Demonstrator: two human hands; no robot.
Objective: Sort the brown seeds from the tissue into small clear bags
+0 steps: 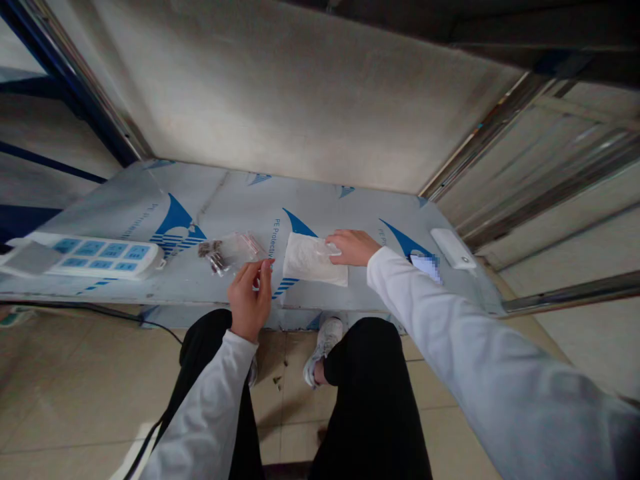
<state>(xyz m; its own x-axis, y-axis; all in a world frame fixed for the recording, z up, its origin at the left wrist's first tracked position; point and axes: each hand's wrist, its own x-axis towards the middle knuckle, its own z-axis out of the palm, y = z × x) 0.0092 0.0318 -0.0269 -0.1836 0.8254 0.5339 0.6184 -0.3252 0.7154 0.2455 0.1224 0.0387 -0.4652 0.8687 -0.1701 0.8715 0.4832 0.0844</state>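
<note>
Passable along the back of the desk [300, 190], before the panel [310, 100]; blocked at left by the power strip [107, 258], left of middle by plastic bags [234, 252], far right by a white box [453, 249].

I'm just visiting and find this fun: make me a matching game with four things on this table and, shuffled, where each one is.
Things:
1. Power strip
2. Napkin
3. Clear plastic packaging
4. White case

Places:
A. Partly beneath the right hand
B. Near the right end of the table
C. Near the left end of the table
D. Just beyond the left hand, with small dark brown bits showing

Right pairs: 1-C, 2-A, 3-D, 4-B
</note>
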